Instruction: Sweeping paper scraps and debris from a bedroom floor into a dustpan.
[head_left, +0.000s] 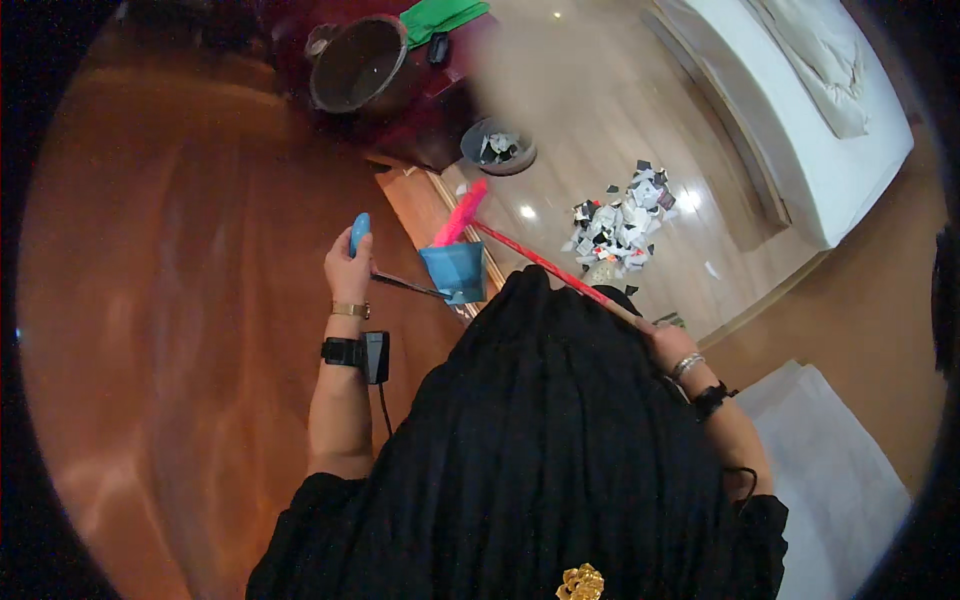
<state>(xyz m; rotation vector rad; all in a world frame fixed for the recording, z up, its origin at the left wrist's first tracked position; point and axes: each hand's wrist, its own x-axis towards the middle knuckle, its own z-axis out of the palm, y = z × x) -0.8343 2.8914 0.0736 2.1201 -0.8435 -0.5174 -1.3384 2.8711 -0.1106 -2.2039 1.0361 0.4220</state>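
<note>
My left hand is closed around the blue grip of a long-handled dustpan, whose blue pan lies lower down, by the wooden threshold. My right hand grips the wooden end of a broom handle; its red shaft runs up and left to pink bristles, which are at the pan's upper edge. Whether scraps lie in the pan cannot be told. Beyond my black skirt, a pile of white and black scraps is spread on the pale floor, with a few loose pieces around it.
A round bin holding similar scraps stands near the dark red furniture. On that furniture are a large dark basin and a green cloth. A white-covered bed is at right, a brown wooden surface at left.
</note>
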